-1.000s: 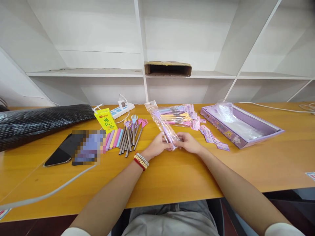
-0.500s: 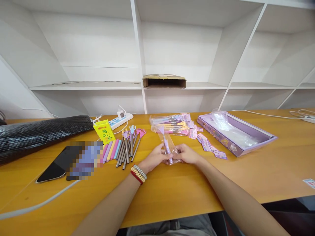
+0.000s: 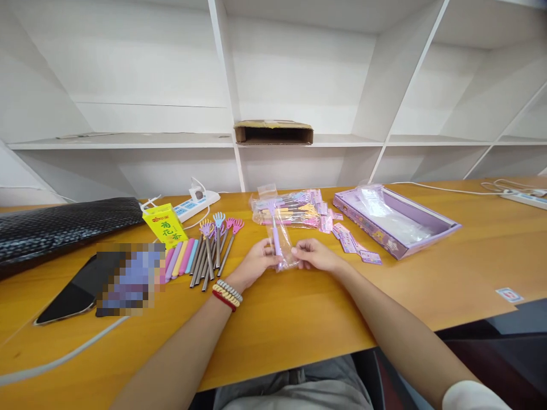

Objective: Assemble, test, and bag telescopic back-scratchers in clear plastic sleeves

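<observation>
My left hand (image 3: 253,263) and my right hand (image 3: 314,255) both pinch the near end of a clear plastic sleeve (image 3: 278,242) holding a purple hand-shaped back scratcher, which points away from me over the wooden desk (image 3: 299,319). Left of my hands lies a row of loose back scratchers (image 3: 205,250) with pastel grips and claw heads. Behind the held sleeve sits a pile of bagged scratchers (image 3: 290,208). Small purple label cards (image 3: 354,246) are scattered to the right of it.
An open purple box (image 3: 395,219) with plastic film stands at the right. A yellow drink carton (image 3: 164,224), a white power strip (image 3: 194,204), a black textured bag (image 3: 64,225), a phone (image 3: 68,293) and a white cable (image 3: 64,356) lie left. White shelves and a cardboard box (image 3: 273,132) rise behind.
The sleeve, first slanting away to the left, now points almost straight away. Both hands keep their pinch on its near end. My view swung right and tilted up, then dipped slightly.
</observation>
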`<state>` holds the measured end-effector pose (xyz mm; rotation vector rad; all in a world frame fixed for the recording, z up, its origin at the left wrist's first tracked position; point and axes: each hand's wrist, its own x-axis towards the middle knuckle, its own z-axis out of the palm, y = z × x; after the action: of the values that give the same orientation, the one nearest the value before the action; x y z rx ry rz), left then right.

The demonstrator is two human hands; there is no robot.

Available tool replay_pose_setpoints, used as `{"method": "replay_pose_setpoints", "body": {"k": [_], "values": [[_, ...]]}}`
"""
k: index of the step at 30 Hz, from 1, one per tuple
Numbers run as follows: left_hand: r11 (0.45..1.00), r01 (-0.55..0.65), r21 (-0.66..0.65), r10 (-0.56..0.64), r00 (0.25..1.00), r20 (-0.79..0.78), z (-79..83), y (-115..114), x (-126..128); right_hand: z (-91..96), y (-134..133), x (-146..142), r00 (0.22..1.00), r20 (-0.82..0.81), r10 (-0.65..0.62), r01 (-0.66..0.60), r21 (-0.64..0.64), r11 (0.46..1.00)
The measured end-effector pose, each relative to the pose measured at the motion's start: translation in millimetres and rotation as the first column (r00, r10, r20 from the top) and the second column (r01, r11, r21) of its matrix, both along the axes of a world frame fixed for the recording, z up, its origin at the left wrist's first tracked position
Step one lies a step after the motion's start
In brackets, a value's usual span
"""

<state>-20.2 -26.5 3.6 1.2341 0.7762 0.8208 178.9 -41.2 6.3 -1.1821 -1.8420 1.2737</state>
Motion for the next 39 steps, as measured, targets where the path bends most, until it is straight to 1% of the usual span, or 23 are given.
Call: {"method": "replay_pose_setpoints", "body": {"k": [1,2,3,4,5,7,8,9,10,11,12,14,16,18,21,29,31,32,36,38,39], "values": [[0.999,-0.029,0.017,0.030,0.999,-0.028,0.0,2,-2,1.4,2,3,0.998,0.017,-0.068,0.067,0.057,0.996],[0.997,-0.061,0.037,0.063,0.996,-0.058,0.0,5,-3,2.4,4,7,0.986,0.047,-0.159,0.152,0.129,0.980],[0.994,-0.093,0.059,0.097,0.992,-0.086,-0.1,6,-5,3.1,7,12,0.959,0.092,-0.269,0.245,0.214,0.946],[0.990,-0.119,0.081,0.128,0.986,-0.108,-0.2,8,-6,3.6,10,18,0.908,0.150,-0.391,0.334,0.305,0.892],[0.985,-0.139,0.100,0.151,0.981,-0.124,-0.3,9,-7,4.0,13,25,0.831,0.220,-0.510,0.406,0.387,0.828],[0.979,-0.160,0.129,0.177,0.975,-0.137,-0.5,9,-8,5.0,19,42,0.624,0.362,-0.692,0.506,0.488,0.711],[0.977,-0.165,0.138,0.183,0.974,-0.133,-0.5,9,-8,5.9,21,52,0.512,0.426,-0.746,0.546,0.510,0.665],[0.976,-0.166,0.144,0.185,0.975,-0.126,-0.4,9,-8,7.0,22,62,0.421,0.480,-0.770,0.576,0.514,0.636],[0.976,-0.162,0.145,0.180,0.976,-0.119,-0.2,9,-7,8.3,23,72,0.353,0.531,-0.770,0.598,0.505,0.622],[0.977,-0.159,0.144,0.176,0.978,-0.112,0.1,8,-7,9.7,23,81,0.304,0.577,-0.758,0.620,0.484,0.617],[0.978,-0.156,0.140,0.172,0.979,-0.109,0.5,8,-7,11.1,22,89,0.275,0.624,-0.732,0.643,0.447,0.622],[0.979,-0.162,0.123,0.175,0.978,-0.109,1.3,8,-7,13.3,21,102,0.254,0.705,-0.662,0.689,0.349,0.635],[0.975,-0.195,0.105,0.207,0.972,-0.114,1.7,8,-7,14.2,20,110,0.256,0.749,-0.611,0.725,0.270,0.634],[0.970,-0.222,0.096,0.233,0.966,-0.114,1.2,8,-8,13.7,20,113,0.253,0.753,-0.607,0.745,0.248,0.619],[0.969,-0.226,0.102,0.237,0.966,-0.104,-1.0,10,-9,11.1,21,112,0.242,0.709,-0.662,0.757,0.289,0.586],[0.977,-0.173,0.129,0.186,0.978,-0.095,-3.1,13,-12,6.5,24,105,0.227,0.515,-0.826,0.760,0.437,0.482],[0.981,-0.147,0.128,0.162,0.980,-0.113,-2.9,13,-12,5.9,25,102,0.240,0.476,-0.846,0.739,0.475,0.477],[0.983,-0.136,0.123,0.151,0.981,-0.121,-2.8,14,-12,5.4,25,101,0.249,0.469,-0.847,0.729,0.485,0.483],[0.988,-0.114,0.104,0.129,0.980,-0.152,-2.9,15,-13,0.6,27,103,0.273,0.504,-0.819,0.725,0.451,0.520],[0.989,-0.104,0.104,0.120,0.979,-0.164,-3.0,15,-14,-2.5,27,107,0.271,0.511,-0.816,0.739,0.433,0.516],[0.991,-0.091,0.101,0.107,0.980,-0.167,-3.2,16,-15,-3.8,28,108,0.267,0.495,-0.827,0.741,0.443,0.504]]}}
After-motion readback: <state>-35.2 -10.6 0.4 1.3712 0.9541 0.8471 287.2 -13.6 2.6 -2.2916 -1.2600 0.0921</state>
